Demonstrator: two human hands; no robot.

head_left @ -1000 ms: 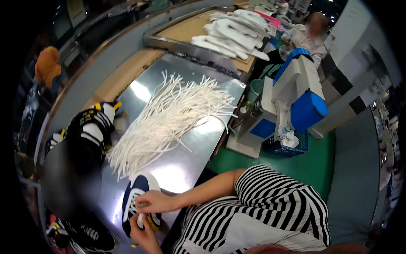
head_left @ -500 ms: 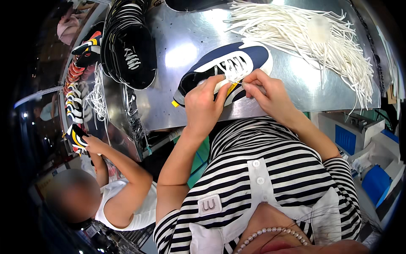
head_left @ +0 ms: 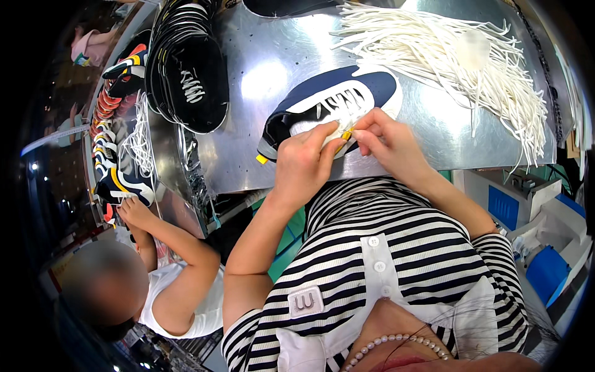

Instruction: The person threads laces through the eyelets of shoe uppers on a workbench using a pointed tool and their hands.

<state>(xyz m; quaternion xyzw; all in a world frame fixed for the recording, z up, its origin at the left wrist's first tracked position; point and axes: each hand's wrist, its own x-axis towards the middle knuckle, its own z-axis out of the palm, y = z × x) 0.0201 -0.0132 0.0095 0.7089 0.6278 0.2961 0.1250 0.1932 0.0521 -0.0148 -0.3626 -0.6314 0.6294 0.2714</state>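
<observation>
A navy and white shoe upper with yellow trim lies on its side on the metal table, its toe to the right. White shoelace crosses part of its front opening. My left hand is closed on the near side of the upper, its thumb and forefinger pressed near the eyelet row. Beside it, my right hand pinches at the lace by the yellow trim, fingertips together. The lace end between those fingertips is mostly hidden.
Loose white laces lie heaped at the back right of the metal table. Stacked black uppers stand at the left. Further left, a co-worker's hand handles another shoe upper beside hanging laces.
My right hand has shifted slightly left, its fingertips nearer my left hand at the eyelet edge. The upper has tilted a little and sits slightly lower. The co-worker's shoe upper has turned.
</observation>
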